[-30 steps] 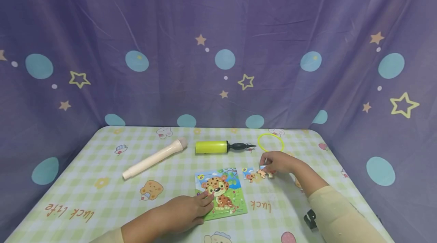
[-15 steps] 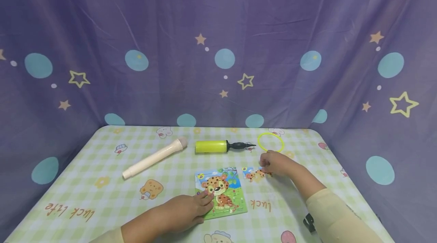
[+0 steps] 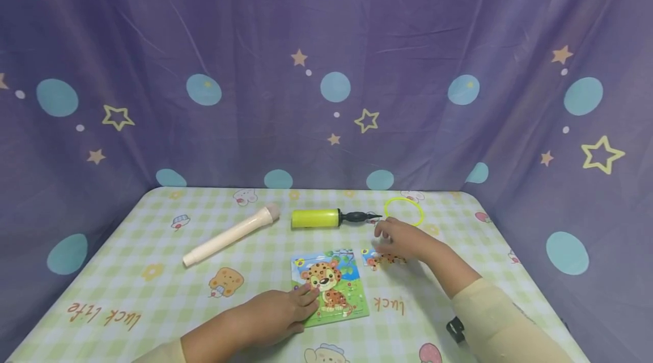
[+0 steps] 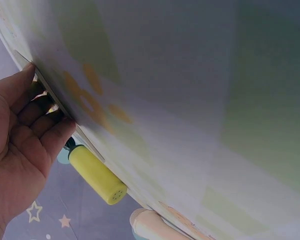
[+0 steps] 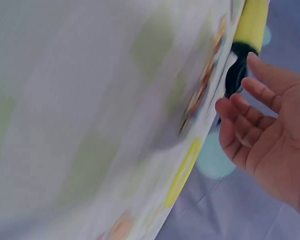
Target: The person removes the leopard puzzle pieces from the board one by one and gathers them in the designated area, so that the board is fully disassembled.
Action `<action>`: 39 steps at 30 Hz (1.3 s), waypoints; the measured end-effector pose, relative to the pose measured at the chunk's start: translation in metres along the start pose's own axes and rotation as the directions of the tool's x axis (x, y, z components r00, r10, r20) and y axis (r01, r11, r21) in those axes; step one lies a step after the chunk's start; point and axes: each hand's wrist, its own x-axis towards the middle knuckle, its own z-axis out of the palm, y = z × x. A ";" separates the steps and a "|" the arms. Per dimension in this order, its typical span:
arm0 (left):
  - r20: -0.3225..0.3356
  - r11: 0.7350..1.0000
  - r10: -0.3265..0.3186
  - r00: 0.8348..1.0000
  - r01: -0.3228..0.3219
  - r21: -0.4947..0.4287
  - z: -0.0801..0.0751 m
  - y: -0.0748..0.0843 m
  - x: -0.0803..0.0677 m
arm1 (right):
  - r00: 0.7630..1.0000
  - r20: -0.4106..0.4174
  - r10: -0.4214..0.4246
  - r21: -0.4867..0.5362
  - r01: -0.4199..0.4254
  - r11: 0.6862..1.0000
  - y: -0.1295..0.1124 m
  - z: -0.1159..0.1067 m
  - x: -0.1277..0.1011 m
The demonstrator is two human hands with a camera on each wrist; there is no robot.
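Cardboard puzzle [image 3: 329, 287]: I see the leopard picture largely assembled on the worktop [image 3: 153, 249], near its front edge.
Left hand [image 3: 278, 315]: fingers flat, pressing the puzzle's near left corner; grips nothing.
Right hand [image 3: 405, 240]: fingers relaxed and spread over the loose pieces [image 3: 380, 260], just right of the puzzle; I see nothing pinched.
Done, in my judgement: most of the picture.
Left: the loose pieces are not yet fitted.
Unused: pump [image 3: 326, 218], ring [image 3: 404, 211], tube [image 3: 232, 234].

On the table [image 3: 153, 295]: one puzzle board [image 3: 330, 288], one loose-piece cluster [image 3: 378, 260], one yellow pump [image 3: 334, 218], one cream tube [image 3: 232, 235], one yellow ring [image 3: 404, 211], two hands.
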 end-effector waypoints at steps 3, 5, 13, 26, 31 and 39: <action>0.002 1.000 -0.003 1.000 0.003 -0.002 0.000 0.000 0.000 | 0.997 0.019 -0.075 0.056 0.074 0.996 -0.019 0.003 0.004; 0.000 1.000 -0.001 1.000 0.001 -0.003 0.000 0.000 0.000 | 0.992 0.043 -0.115 0.075 0.111 0.991 -0.033 0.008 0.007; 0.010 1.000 -0.010 1.000 0.010 0.010 -0.001 0.001 0.000 | 0.960 0.140 -0.242 -0.091 0.256 0.962 -0.075 0.036 0.015; 0.005 0.999 0.009 1.000 -0.009 0.042 -0.002 0.000 0.001 | 0.941 0.120 -0.316 -0.486 0.333 0.808 -0.085 0.036 0.016; -0.008 0.998 0.020 1.000 -0.019 0.058 0.000 -0.001 0.002 | 0.938 0.102 -0.331 -0.477 0.338 0.811 -0.083 0.036 0.015; 0.022 0.999 -0.017 1.000 0.016 0.047 -0.002 0.000 0.001 | 0.914 0.060 -0.400 -0.425 0.386 0.819 -0.079 0.038 0.014</action>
